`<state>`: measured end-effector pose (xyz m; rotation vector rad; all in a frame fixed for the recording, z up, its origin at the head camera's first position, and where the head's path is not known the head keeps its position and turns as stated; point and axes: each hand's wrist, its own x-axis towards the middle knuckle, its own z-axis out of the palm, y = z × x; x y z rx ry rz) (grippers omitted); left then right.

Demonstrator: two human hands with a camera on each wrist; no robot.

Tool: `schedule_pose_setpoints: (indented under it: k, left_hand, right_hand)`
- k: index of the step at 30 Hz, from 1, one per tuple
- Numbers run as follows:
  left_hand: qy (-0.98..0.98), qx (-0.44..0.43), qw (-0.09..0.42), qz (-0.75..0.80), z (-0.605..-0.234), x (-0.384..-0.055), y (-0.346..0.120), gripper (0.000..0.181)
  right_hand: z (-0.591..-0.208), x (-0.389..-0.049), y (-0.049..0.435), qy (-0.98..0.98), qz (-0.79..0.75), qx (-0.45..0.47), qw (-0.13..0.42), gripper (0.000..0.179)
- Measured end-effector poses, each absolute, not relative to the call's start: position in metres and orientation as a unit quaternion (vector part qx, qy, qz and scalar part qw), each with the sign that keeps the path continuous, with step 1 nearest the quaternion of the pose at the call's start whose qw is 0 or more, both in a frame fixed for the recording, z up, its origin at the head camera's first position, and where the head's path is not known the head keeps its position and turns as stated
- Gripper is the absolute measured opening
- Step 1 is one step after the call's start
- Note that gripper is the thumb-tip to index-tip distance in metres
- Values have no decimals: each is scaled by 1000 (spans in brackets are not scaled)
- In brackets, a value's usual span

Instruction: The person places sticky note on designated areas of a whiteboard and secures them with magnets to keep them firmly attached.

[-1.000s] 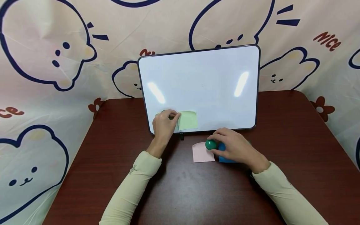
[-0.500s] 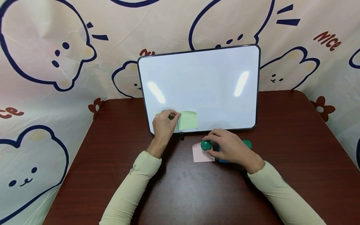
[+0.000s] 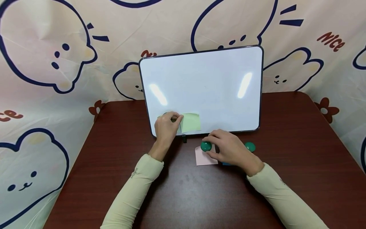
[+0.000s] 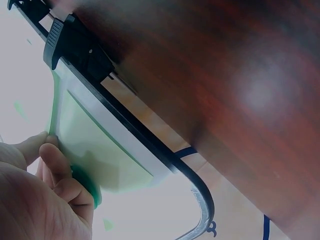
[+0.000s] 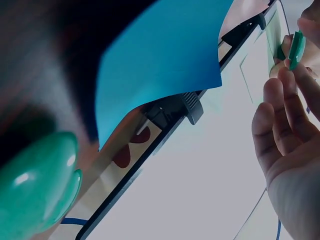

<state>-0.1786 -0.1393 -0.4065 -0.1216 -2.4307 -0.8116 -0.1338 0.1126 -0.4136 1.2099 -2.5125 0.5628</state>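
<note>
Left grip (image 3: 166,128) pinches light-green note (image 3: 191,122) at whiteboard's (image 3: 206,86) lower left; right grip (image 3: 230,148) pinches green button (image 3: 206,146), before whiteboard's lower edge. Seems pinning step; next calls for pressing button onto note.

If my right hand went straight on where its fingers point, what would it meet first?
Probably the light green note low on the whiteboard, though depth is unclear; the black clip lies close to that line.

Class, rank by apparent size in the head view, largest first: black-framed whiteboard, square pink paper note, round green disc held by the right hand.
1. Black-framed whiteboard
2. Pink paper note, partly covered
3. Round green disc
</note>
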Motion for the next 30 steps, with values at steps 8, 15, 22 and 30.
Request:
schedule_pose_setpoints:
  k: [8, 15, 22, 30]
  left_hand:
    - [-909, -44, 284, -303, -407, -178, -139, 17]
    - [-909, -42, 284, -302, -407, -179, -139, 17]
    - [-912, -40, 279, -298, -406, -180, -139, 18]
    - [-913, -42, 277, -295, -405, -180, -139, 18]
  right_hand:
    - [-414, -134, 106, -868, 204, 418, 177, 36]
    - [-415, -136, 100, -868, 205, 412, 188, 39]
    - [-411, -140, 96, -862, 216, 416, 194, 43]
    - [-405, -150, 93, -868, 202, 414, 184, 43]
